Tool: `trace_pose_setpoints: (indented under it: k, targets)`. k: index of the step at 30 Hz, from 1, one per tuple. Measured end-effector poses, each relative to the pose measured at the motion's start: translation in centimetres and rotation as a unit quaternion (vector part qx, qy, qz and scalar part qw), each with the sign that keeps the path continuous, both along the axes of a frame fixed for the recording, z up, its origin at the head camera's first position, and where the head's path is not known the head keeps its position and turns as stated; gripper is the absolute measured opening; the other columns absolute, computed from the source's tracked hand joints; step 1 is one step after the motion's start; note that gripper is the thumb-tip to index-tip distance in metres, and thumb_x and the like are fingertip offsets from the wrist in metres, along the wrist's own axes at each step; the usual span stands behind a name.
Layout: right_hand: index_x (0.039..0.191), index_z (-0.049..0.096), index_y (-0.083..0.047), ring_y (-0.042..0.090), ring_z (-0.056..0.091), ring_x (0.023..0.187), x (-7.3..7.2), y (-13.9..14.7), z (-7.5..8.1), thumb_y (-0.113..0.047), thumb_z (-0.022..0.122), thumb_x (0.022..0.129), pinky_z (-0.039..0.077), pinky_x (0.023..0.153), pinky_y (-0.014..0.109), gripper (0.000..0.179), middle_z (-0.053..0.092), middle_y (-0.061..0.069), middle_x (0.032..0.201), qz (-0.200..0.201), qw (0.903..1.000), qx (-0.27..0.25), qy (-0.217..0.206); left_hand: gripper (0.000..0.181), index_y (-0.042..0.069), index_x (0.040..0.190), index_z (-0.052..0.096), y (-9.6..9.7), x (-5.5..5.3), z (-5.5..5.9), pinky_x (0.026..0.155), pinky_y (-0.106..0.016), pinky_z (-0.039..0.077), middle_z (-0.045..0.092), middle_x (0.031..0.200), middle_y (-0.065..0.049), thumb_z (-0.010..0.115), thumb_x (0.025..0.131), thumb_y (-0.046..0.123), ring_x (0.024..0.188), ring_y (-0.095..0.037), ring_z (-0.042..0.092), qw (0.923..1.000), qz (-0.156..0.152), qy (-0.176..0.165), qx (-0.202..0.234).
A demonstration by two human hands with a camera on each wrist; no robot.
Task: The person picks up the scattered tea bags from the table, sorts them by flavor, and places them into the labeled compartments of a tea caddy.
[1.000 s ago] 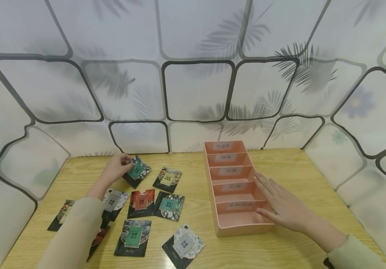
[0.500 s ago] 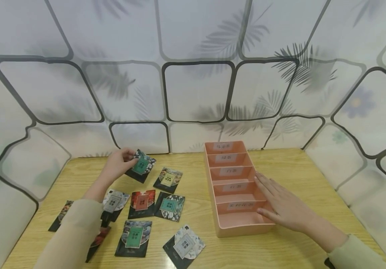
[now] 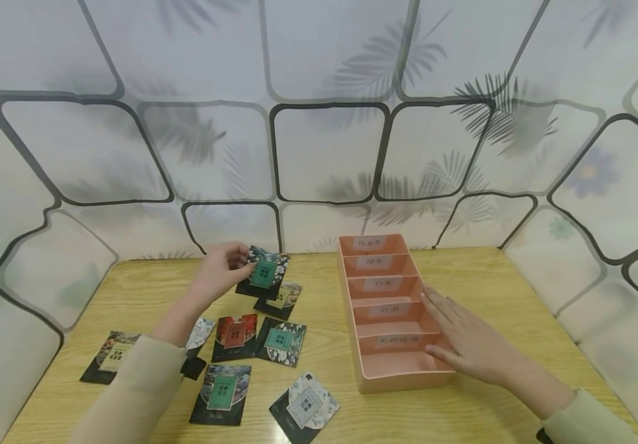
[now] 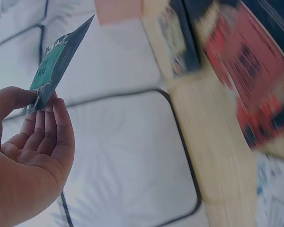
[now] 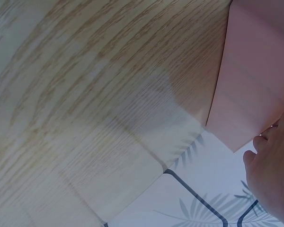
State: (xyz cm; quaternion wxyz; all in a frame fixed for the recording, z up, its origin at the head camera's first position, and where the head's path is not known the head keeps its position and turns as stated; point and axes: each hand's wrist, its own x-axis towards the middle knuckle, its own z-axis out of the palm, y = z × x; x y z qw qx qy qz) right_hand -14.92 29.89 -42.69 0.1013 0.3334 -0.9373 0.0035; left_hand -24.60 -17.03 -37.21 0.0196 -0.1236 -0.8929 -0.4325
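Note:
My left hand [image 3: 221,271] pinches a dark tea sachet [image 3: 263,274] with a green label between thumb and fingers. Raised over the table's back, the sachet partly overlaps a yellow-labelled sachet [image 3: 281,302] in the head view. The left wrist view shows the held sachet [image 4: 54,66] tilted, nearly edge-on, gripped by one end. My right hand [image 3: 469,339] rests along the right side of a pink divided box [image 3: 350,336], fingers extended and thumb at the rim. In the right wrist view, its fingertips are right at the edge of the box wall [image 5: 251,71].
Several sachets lie left of the box, among them a red one [image 3: 234,338], a teal one [image 3: 280,341], a green one [image 3: 221,394] and a white one [image 3: 305,406]. Another yellow-labelled sachet [image 3: 109,357] lies far left. White labels [image 3: 380,283] mark the box's compartments. A patterned curtain [image 3: 324,154] encloses the table.
My left hand has lifted the green-labelled sachet and carried it to the right, over the yellow-labelled one. The right hand and the box have stayed in place.

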Motion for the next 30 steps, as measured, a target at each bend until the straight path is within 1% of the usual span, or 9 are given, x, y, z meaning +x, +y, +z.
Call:
trace_pose_setpoints:
  k: [4,8,11,15,18,21,26,30]
  targets:
    - [0.149,0.019,-0.001,0.031,0.020,0.142,0.0,0.0,0.0,-0.050,0.055,0.091,-0.001,0.117,0.024,0.084,0.015,0.016,0.156,0.000,1.0000,-0.003,0.000,0.019,0.003,0.104,0.059,1.5,0.6,0.4,0.069,-0.031,0.050,0.064,0.094,-0.013,0.065,0.088,0.010,0.080,-0.019,0.061,0.9993,-0.022,0.009,0.028]
    - [0.150,0.017,-0.001,0.032,0.020,0.142,0.0,0.0,-0.1,-0.050,0.055,0.090,0.001,0.118,0.026,0.085,0.015,0.017,0.156,0.000,1.0000,-0.006,0.002,0.016,0.003,0.101,0.057,3.1,1.3,0.5,0.067,-0.028,0.049,0.062,0.091,-0.011,0.064,0.087,0.008,0.077,-0.017,0.059,0.9973,-0.041,0.017,0.059]
    - [0.150,0.017,-0.001,0.031,0.020,0.142,0.0,0.0,-0.1,-0.050,0.055,0.090,0.001,0.118,0.025,0.085,0.015,0.017,0.156,0.000,0.9999,-0.010,0.000,0.015,0.005,0.099,0.057,4.2,1.7,0.5,0.066,-0.027,0.048,0.061,0.089,-0.008,0.064,0.086,0.008,0.076,-0.016,0.058,0.9957,-0.053,0.015,0.074]
    - [0.150,0.018,-0.002,0.031,0.021,0.142,0.0,-0.1,0.0,-0.050,0.055,0.090,0.000,0.117,0.024,0.085,0.016,0.016,0.156,-0.001,1.0000,-0.009,-0.001,0.017,0.006,0.101,0.057,6.0,2.4,0.5,0.067,-0.027,0.049,0.061,0.090,-0.008,0.065,0.087,0.010,0.078,-0.016,0.057,0.9934,-0.068,-0.013,0.092]
    - [0.150,0.018,-0.002,0.031,0.021,0.142,0.1,-0.1,0.1,-0.050,0.056,0.090,0.000,0.117,0.023,0.085,0.016,0.016,0.156,0.000,1.0000,-0.007,0.000,0.017,0.004,0.101,0.057,7.4,2.9,0.3,0.069,-0.028,0.049,0.061,0.091,-0.009,0.065,0.087,0.009,0.079,-0.015,0.057,0.9906,-0.086,-0.019,0.104]
    - [0.150,0.018,-0.002,0.030,0.022,0.142,0.1,0.0,0.1,-0.050,0.056,0.090,-0.001,0.117,0.023,0.085,0.017,0.016,0.156,0.000,1.0000,-0.007,0.001,0.017,0.004,0.101,0.058,8.8,3.2,0.0,0.070,-0.026,0.050,0.062,0.091,-0.009,0.066,0.086,0.008,0.079,-0.014,0.058,0.9877,-0.104,-0.015,0.116]
    - [0.150,0.017,-0.003,0.030,0.022,0.142,0.1,0.0,0.0,-0.050,0.055,0.090,-0.002,0.116,0.021,0.085,0.016,0.015,0.156,-0.005,1.0000,-0.004,0.001,0.015,0.003,0.099,0.059,10.9,4.0,-0.1,0.072,-0.027,0.051,0.064,0.091,-0.011,0.066,0.086,0.006,0.080,-0.016,0.059,0.9808,-0.129,-0.017,0.145]
    - [0.150,0.017,-0.003,0.029,0.021,0.142,0.0,0.0,-0.1,-0.051,0.055,0.090,-0.002,0.116,0.021,0.085,0.015,0.014,0.157,-0.010,1.0000,-0.001,0.002,0.016,0.003,0.100,0.060,12.4,4.6,-0.2,0.073,-0.026,0.052,0.065,0.093,-0.011,0.067,0.086,0.008,0.082,-0.016,0.061,0.9778,-0.142,-0.017,0.153]
